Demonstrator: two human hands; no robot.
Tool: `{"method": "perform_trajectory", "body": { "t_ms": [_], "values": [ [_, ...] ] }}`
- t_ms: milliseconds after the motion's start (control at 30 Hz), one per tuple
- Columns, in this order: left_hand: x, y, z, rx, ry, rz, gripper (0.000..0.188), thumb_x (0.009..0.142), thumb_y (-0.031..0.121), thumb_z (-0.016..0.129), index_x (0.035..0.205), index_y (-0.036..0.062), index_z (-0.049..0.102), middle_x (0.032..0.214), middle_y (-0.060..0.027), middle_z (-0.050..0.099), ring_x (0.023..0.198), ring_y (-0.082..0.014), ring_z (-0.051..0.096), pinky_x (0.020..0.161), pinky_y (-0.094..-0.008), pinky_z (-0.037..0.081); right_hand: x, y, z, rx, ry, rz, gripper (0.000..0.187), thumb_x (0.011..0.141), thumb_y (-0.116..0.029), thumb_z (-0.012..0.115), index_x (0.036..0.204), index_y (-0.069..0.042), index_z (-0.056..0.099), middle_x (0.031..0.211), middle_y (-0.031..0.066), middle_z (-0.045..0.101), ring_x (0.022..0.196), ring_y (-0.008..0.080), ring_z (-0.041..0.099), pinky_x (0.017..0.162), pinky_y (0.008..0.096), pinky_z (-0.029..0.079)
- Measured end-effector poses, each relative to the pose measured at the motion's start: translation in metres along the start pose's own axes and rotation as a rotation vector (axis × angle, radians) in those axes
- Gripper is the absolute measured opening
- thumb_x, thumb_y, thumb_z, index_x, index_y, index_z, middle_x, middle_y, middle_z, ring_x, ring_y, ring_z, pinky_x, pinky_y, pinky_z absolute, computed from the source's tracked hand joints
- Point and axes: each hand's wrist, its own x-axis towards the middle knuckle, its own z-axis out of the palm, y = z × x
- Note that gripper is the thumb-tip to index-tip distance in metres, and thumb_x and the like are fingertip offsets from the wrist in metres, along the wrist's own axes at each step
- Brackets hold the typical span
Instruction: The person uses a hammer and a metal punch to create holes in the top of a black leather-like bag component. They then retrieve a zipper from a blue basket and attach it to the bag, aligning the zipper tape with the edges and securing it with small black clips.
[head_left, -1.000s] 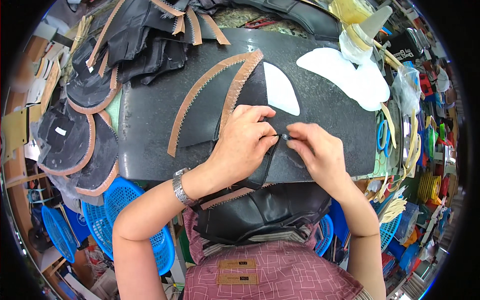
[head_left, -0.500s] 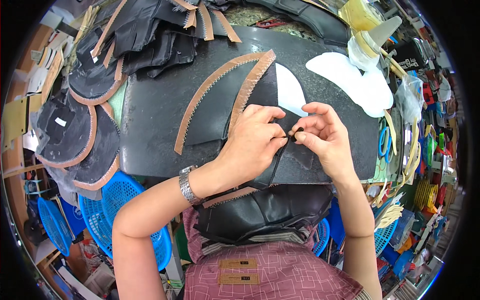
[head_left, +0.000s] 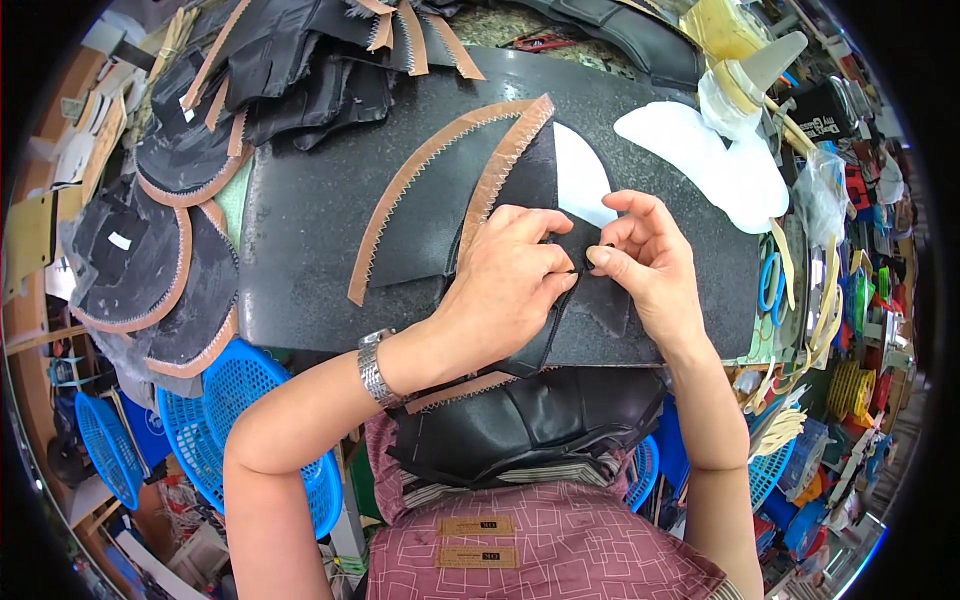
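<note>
Black leather piece (head_left: 415, 225) is laid on dark work board (head_left: 680, 310), roughly mid-board, with its near end under the left hand and running toward the near edge. Two curved brown strips with zigzag stitching are seen on it, meeting in a point at the far end. A white insert (head_left: 583, 182) is seen at its right side, partly covered by dark material.

Left hand (head_left: 512, 262): thumb and index are pinched together on the right-hand edge of the leather piece; the other fingers are curled over it. Metal watch (head_left: 373, 370) is worn on that wrist.

Right hand (head_left: 648, 265): small black bit (head_left: 591, 259) is gripped between thumb and index, just beside the left fingertips; the other fingers are curled and raised. Exact kind of the bit can't be made out, mostly hidden by the fingers. Whether it is joined to the leather can't be made out either.

Around: larger white cutout (head_left: 705, 165) is placed far right, touching or nearly touching a wrapped pot (head_left: 730, 100) with a grey cone. Blue-handled scissors (head_left: 770, 285) are seen at the right edge. Brown-edged black panels (head_left: 135, 265) are stacked at left. Black padded piece (head_left: 530, 415) is draped over the lap.
</note>
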Motion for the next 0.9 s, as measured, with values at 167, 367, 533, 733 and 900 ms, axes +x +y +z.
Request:
{"method": "perform_trajectory", "body": {
  "t_ms": [167,367,533,733,900],
  "values": [
    [0.001,0.001,0.0,-0.008,-0.005,0.001,0.009,0.076,0.009,0.065,0.08,0.0008,0.065,0.11,-0.01,0.057,0.102,-0.0273,0.049,0.087,-0.0377,0.04,0.002,-0.002,-0.004,-0.057,-0.055,-0.038,0.047,0.079,0.002,0.065,0.121,-0.005,0.045,0.08,-0.0013,0.052,0.073,0.0046,0.052,0.067,0.0186,0.043],
    [0.0,0.0,0.001,-0.015,0.002,0.004,0.01,0.077,0.01,0.065,0.08,0.0004,0.064,0.11,-0.0108,0.057,0.103,-0.0279,0.049,0.088,-0.0379,0.04,0.001,-0.004,-0.002,-0.122,-0.099,-0.145,0.053,0.078,0.004,0.065,0.126,-0.005,0.044,0.081,0.0005,0.054,0.078,0.0077,0.056,0.07,0.0231,0.048],
    [0.002,0.002,0.0,-0.016,-0.017,-0.005,0.009,0.077,0.009,0.064,0.08,0.0001,0.063,0.109,-0.0111,0.057,0.102,-0.0284,0.049,0.088,-0.0383,0.039,-0.001,0.0,-0.003,-0.599,-0.067,-0.555,0.049,0.073,0.003,0.067,0.119,-0.005,0.052,0.081,0.0092,0.06,0.074,0.0187,0.063,0.064,0.0293,0.052],
    [0.001,-0.002,0.002,-0.025,0.021,0.019,0.009,0.077,0.009,0.063,0.078,0.0,0.063,0.108,-0.0106,0.057,0.1,-0.0283,0.049,0.087,-0.0382,0.039,-0.005,0.007,0.001,-0.827,-0.117,-1.067,0.035,0.071,0.0,0.065,0.105,0.002,0.06,0.087,0.011,0.065,0.077,0.0241,0.065,0.062,0.0316,0.053],
    [0.0,-0.001,0.003,-0.033,0.032,0.013,0.009,0.078,0.009,0.062,0.078,0.0007,0.064,0.107,-0.0103,0.057,0.1,-0.0278,0.049,0.087,-0.0383,0.039,-0.015,0.01,0.0,-0.884,0.07,-1.004,0.035,0.066,0.002,0.069,0.101,0.001,0.061,0.085,0.0101,0.066,0.07,0.0241,0.064,0.059,0.0316,0.053]
  ]
}}
